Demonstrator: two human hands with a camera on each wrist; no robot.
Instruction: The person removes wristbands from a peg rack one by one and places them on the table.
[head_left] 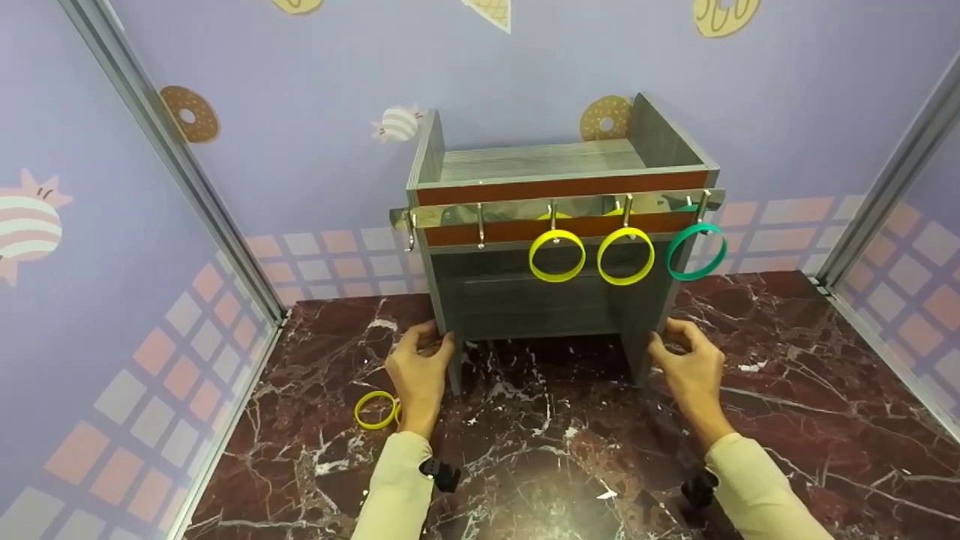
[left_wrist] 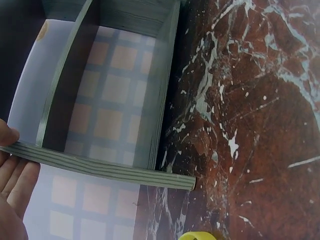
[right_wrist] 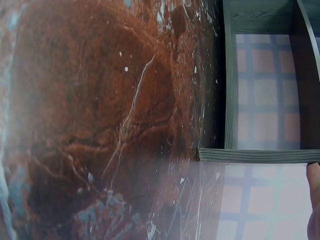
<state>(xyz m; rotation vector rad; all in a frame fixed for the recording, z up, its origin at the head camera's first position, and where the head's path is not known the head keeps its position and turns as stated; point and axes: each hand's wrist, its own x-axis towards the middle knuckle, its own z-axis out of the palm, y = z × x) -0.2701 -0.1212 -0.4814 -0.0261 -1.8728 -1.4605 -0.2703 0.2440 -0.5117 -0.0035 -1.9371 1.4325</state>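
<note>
A grey wood-grain shelf unit (head_left: 667,135) stands upright against the back wall. My left hand (head_left: 418,375) pinches the front edge of its left side panel (left_wrist: 110,170), with the thumb on the inner side and the fingers outside. On the other side, my right hand (head_left: 688,367) holds the right side panel (right_wrist: 265,156) low down between thumb and fingers. A metal hook rail (head_left: 517,211) runs across the unit's red-brown front board (head_left: 562,184). From its hooks hang two yellow rings, a left one (head_left: 556,279) and a middle one (head_left: 626,281), and a green ring (head_left: 697,277).
On the dark red marbled table (head_left: 525,487), a yellow ring (head_left: 361,412) lies left of my left forearm, partly overlapped by the wrist. Patterned walls (head_left: 225,45) enclose the table at the back and both sides. Two hooks (head_left: 481,229) at the rail's left carry nothing.
</note>
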